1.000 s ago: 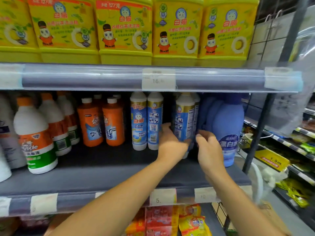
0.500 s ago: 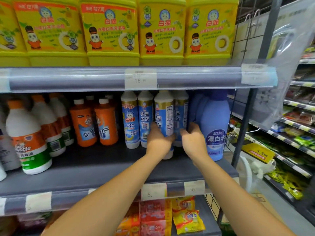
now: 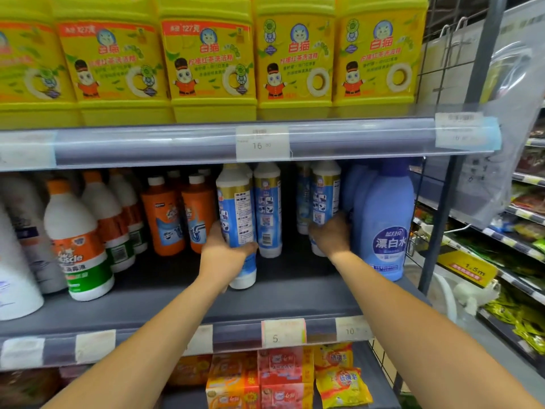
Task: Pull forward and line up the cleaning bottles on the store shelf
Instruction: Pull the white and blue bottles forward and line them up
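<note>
Slim white bottles with blue and gold labels stand on the grey middle shelf (image 3: 165,317). My left hand (image 3: 225,255) is shut on one slim bottle (image 3: 236,214), which stands forward of the others with its back label showing. A second slim bottle (image 3: 267,208) stands just behind and to its right. My right hand (image 3: 330,236) is wrapped around the lower part of another slim bottle (image 3: 324,196) deeper on the shelf, beside a partly hidden one (image 3: 303,199). A dark gap separates the two pairs.
Large blue bleach bottles (image 3: 386,222) stand right of my right hand. Orange drain-cleaner bottles (image 3: 180,216) and white orange-capped bottles (image 3: 78,240) fill the left. Yellow detergent tubs (image 3: 206,60) sit on the shelf above. A metal upright (image 3: 442,202) bounds the right end.
My left hand has drawn its slim bottle forward and leftward, away from the group. My right hand has reached deeper and closed around a rear slim bottle.
</note>
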